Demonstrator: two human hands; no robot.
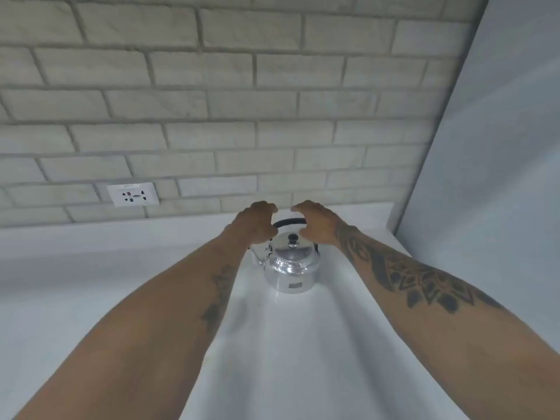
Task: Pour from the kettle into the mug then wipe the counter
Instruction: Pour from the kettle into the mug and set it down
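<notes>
A shiny steel kettle [291,266] with a black arched handle [289,221] and a black lid knob stands on the white counter [272,344], its spout pointing left. My left hand [257,222] is curled over the left end of the handle. My right hand [316,221] hovers at the handle's right end, with fingers arched above it, thumb below and a gap between them. Both forearms reach in from the bottom corners. No mug or cloth is in view.
A pale brick wall [230,101] rises behind the counter, with a white power socket [132,194] at the left. A plain white side wall [497,147] closes off the right, close to the kettle.
</notes>
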